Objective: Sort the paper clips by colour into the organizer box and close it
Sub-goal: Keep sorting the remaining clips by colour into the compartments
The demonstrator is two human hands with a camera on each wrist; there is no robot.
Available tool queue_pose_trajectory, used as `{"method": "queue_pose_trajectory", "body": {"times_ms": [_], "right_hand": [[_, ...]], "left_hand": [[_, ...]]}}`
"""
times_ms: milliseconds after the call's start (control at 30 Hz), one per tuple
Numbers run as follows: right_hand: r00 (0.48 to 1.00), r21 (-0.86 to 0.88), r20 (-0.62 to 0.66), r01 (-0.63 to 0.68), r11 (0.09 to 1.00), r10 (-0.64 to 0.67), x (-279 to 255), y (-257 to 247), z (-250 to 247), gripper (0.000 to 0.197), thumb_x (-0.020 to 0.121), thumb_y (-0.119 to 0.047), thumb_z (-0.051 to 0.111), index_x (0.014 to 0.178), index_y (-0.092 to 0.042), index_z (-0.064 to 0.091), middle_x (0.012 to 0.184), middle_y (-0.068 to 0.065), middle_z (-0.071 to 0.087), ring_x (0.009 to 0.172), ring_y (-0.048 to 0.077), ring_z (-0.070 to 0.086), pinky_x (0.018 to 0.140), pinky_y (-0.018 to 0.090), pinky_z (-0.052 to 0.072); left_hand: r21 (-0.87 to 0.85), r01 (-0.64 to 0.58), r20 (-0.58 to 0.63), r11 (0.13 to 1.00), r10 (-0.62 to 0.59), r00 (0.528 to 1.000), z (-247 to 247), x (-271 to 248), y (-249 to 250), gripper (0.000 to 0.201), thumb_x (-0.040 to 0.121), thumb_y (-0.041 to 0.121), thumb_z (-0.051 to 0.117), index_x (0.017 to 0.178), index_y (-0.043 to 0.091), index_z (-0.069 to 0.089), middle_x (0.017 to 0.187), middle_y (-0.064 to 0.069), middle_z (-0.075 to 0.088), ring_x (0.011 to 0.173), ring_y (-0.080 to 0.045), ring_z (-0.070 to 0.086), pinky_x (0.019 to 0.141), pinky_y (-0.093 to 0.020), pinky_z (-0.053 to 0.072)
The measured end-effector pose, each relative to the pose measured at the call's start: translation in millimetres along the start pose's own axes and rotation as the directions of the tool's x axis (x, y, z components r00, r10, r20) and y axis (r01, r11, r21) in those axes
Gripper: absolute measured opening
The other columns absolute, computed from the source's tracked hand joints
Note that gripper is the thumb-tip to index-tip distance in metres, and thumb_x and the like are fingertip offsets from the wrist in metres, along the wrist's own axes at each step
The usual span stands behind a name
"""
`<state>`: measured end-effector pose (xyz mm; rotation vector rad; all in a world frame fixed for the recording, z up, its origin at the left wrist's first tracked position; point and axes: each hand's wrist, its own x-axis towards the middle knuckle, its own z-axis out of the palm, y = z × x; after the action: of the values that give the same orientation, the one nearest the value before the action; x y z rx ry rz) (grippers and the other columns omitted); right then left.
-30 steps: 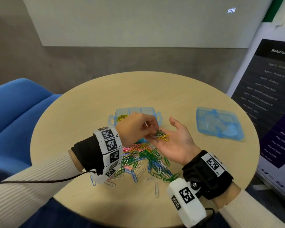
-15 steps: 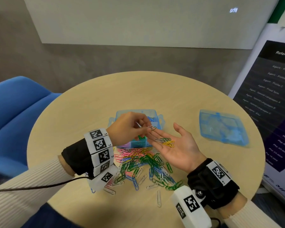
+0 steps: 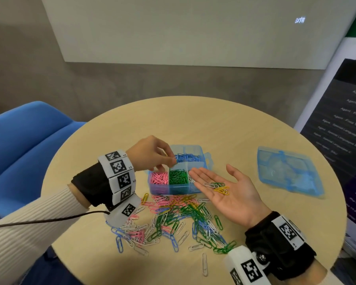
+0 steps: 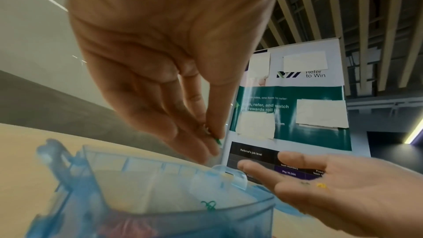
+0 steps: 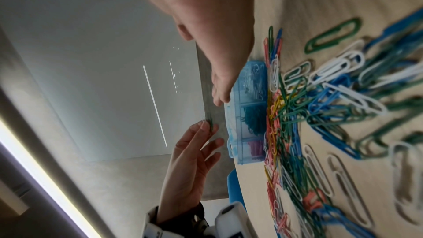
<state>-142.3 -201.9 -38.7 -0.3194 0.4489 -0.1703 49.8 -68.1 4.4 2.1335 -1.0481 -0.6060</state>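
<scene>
Pinching a green paper clip (image 4: pixel 217 141) above the organizer box (image 3: pixel 179 189), my left hand (image 3: pixel 150 154) hovers; beside the box, my right hand (image 3: pixel 228 192) lies flat, cradling loose clips (image 3: pixel 219 187).

Organizer box (image 3: pixel 179 189) behind clip pile (image 3: pixel 173 221); lid (image 3: pixel 288 173) right of box.

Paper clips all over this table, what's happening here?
A person is sorting them by colour into an open blue organizer box. The left hand pinches a green clip above the box, while the right hand lies palm up holding a few clips. A mixed pile remains on the table; the lid lies apart.
</scene>
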Motion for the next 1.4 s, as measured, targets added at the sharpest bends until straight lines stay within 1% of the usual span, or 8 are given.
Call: {"method": "queue_pose_trajectory", "body": {"times_ms": [300, 533, 667, 800, 1033, 1200, 1300, 1400], "right_hand": [[1.0, 0.001, 0.007, -0.005, 1.0, 0.005, -3, -1, 1, 0.059, 0.098, -0.037, 0.045, 0.13, 0.013, 0.05, 0.126, 0.032, 0.059, 0.123, 0.042, 0.055, 0.112, 0.046, 0.036], [1.0, -0.005, 0.001, -0.004, 1.0, 0.004, -3, -2, 1, 0.058, 0.098, -0.037, 0.045, 0.13, 0.012, 0.05, 0.125, 0.032, 0.06, 0.122, 0.042, 0.056, 0.108, 0.048, 0.038], [1.0, 0.0, -0.001, -0.003, 1.0, 0.003, -3, -2, 1, 0.058, 0.099, -0.037, 0.044, 0.13, 0.013, 0.051, 0.125, 0.032, 0.06, 0.122, 0.042, 0.056, 0.109, 0.047, 0.038], [1.0, 0.005, -0.001, -0.006, 1.0, 0.006, -2, -2, 1, 0.058, 0.099, -0.036, 0.045, 0.13, 0.013, 0.05, 0.126, 0.032, 0.059, 0.122, 0.042, 0.055, 0.111, 0.046, 0.036], [0.999, 0.019, -0.017, 0.04, 0.999, -0.04, -2, -10, -1, 0.06, 0.098, -0.037, 0.044, 0.13, 0.013, 0.05, 0.125, 0.031, 0.06, 0.123, 0.041, 0.055, 0.111, 0.045, 0.037], [0.991, 0.061, -0.031, 0.136, 0.989, -0.134, -7, -29, 3, 0.059, 0.1, -0.037, 0.042, 0.13, 0.013, 0.05, 0.123, 0.032, 0.061, 0.122, 0.041, 0.055, 0.11, 0.045, 0.038], [0.989, 0.062, -0.028, 0.148, 0.987, -0.147, -11, -34, 5, 0.06, 0.1, -0.038, 0.041, 0.131, 0.012, 0.049, 0.124, 0.031, 0.061, 0.123, 0.041, 0.054, 0.11, 0.045, 0.038], [0.993, 0.044, -0.009, 0.116, 0.992, -0.116, -11, -30, 4, 0.065, 0.099, -0.043, 0.041, 0.131, 0.013, 0.048, 0.126, 0.032, 0.059, 0.125, 0.042, 0.053, 0.112, 0.045, 0.036]], "left_hand": [[-0.072, 0.005, 0.024, 0.997, -0.004, 1.0, 2, -2, 3, 0.013, 0.09, 0.021, 0.067, 0.096, 0.01, 0.071, 0.087, 0.002, 0.077, 0.072, -0.016, 0.073, 0.057, -0.019, 0.053], [-0.065, 0.032, 0.006, 0.997, -0.032, 0.999, -2, 1, -2, 0.016, 0.095, 0.02, 0.059, 0.098, 0.008, 0.07, 0.087, 0.004, 0.077, 0.075, -0.016, 0.073, 0.054, -0.016, 0.051], [0.015, 0.034, -0.031, 0.999, -0.033, 0.999, -4, 8, -2, 0.019, 0.092, 0.027, 0.065, 0.09, 0.01, 0.072, 0.078, 0.005, 0.076, 0.067, -0.01, 0.07, 0.053, -0.016, 0.048], [0.193, 0.034, -0.053, 0.981, -0.025, 0.998, -12, 14, -1, 0.02, 0.09, 0.031, 0.067, 0.083, 0.013, 0.071, 0.071, 0.007, 0.074, 0.063, -0.007, 0.069, 0.046, -0.011, 0.041], [0.245, -0.063, 0.014, 0.967, 0.061, 0.998, -2, 13, 13, 0.016, 0.09, 0.03, 0.066, 0.084, 0.016, 0.071, 0.073, 0.006, 0.074, 0.061, -0.005, 0.066, 0.048, -0.009, 0.041], [0.255, -0.116, 0.073, 0.96, 0.101, 0.992, 16, 21, 21, 0.013, 0.091, 0.029, 0.066, 0.086, 0.018, 0.072, 0.075, 0.009, 0.075, 0.063, -0.004, 0.068, 0.06, -0.017, 0.05], [0.215, -0.121, 0.115, 0.969, 0.098, 0.989, 28, 23, 23, 0.015, 0.092, 0.031, 0.063, 0.095, 0.019, 0.072, 0.081, 0.009, 0.075, 0.065, -0.005, 0.069, 0.054, -0.013, 0.045], [0.28, -0.165, 0.061, 0.946, 0.154, 0.986, 35, 20, 26, 0.019, 0.094, 0.039, 0.06, 0.101, 0.025, 0.071, 0.084, 0.013, 0.074, 0.062, -0.002, 0.067, 0.061, -0.021, 0.051]]}}
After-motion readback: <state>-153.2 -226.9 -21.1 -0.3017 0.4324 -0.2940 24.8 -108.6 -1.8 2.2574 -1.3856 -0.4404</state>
